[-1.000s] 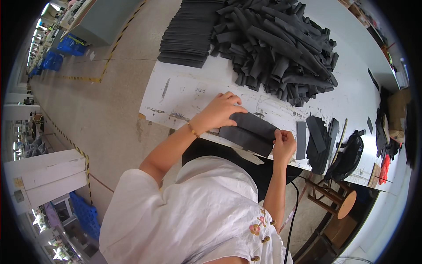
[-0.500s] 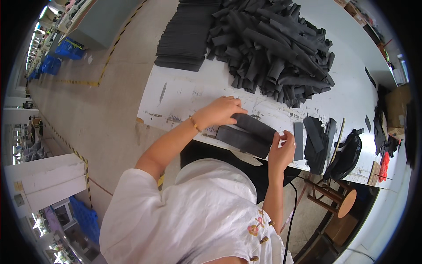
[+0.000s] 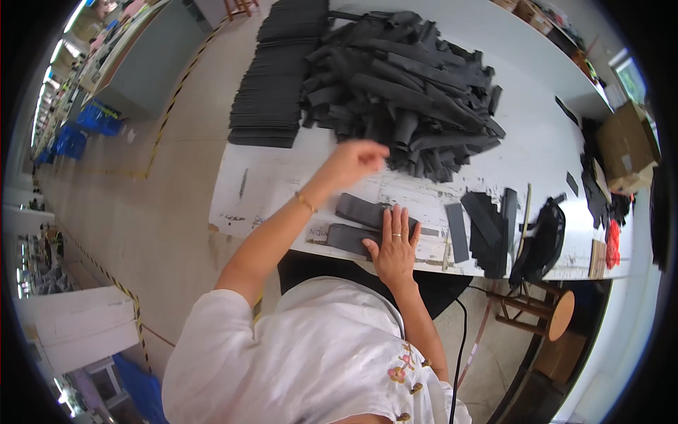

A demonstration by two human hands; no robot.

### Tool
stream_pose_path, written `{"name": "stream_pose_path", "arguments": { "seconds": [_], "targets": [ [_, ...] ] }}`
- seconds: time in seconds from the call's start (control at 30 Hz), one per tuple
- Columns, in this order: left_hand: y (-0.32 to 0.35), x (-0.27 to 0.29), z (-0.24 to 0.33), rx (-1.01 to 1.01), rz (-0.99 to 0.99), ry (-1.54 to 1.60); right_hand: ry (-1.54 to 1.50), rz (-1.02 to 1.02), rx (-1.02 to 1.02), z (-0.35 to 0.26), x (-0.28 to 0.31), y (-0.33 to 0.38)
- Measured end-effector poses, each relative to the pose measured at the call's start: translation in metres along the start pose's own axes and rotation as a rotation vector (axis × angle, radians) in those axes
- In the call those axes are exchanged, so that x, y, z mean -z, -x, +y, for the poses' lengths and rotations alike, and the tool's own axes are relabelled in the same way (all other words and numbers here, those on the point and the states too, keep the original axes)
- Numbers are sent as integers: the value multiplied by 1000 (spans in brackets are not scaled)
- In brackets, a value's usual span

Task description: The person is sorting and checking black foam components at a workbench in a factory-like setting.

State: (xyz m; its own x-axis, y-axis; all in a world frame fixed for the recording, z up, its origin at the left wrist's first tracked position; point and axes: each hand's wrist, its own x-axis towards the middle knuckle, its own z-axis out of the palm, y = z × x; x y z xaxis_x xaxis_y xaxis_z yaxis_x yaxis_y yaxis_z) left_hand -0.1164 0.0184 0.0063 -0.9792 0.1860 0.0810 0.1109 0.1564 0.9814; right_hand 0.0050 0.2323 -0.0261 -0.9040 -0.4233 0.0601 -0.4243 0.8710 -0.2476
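My right hand (image 3: 397, 249) lies flat with fingers stretched over two dark grey fabric strips on the white table. The farther strip (image 3: 359, 209) and the nearer strip (image 3: 346, 238) lie one beyond the other, and the hand hides part of both. My left hand (image 3: 359, 160) is raised near the close edge of a big heap of loose dark strips (image 3: 402, 78). Motion smears its fingers, so whether they hold anything does not show. Left of the heap stands a neat stack of flat dark strips (image 3: 265, 92).
Right of my right hand lie a single grey strip (image 3: 458, 233) and a small pile of dark strips (image 3: 487, 230). Past them are a thin stick (image 3: 524, 222) and a black bag (image 3: 542, 240). A wooden stool (image 3: 560, 316) stands by the table's front edge.
My left hand has let go of the far strip and moved up toward the heap. My right hand has shifted left, from gripping the strip's end to lying flat. The view has shifted too.
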Motion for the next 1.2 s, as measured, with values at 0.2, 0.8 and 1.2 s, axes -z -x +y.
{"name": "stream_pose_path", "arguments": {
  "seconds": [0.2, 0.8, 1.2],
  "targets": [
    [-95, -8, 37, 458, 630, 685, -101, 384, -348, 60, 40, 4],
    [-34, -25, 18, 278, 582, 960, -304, 412, -403, 116, 56, 4],
    [3, -14, 7, 340, 302, 1056, -544, 334, -39, 24, 89, -17]
  ]
}}
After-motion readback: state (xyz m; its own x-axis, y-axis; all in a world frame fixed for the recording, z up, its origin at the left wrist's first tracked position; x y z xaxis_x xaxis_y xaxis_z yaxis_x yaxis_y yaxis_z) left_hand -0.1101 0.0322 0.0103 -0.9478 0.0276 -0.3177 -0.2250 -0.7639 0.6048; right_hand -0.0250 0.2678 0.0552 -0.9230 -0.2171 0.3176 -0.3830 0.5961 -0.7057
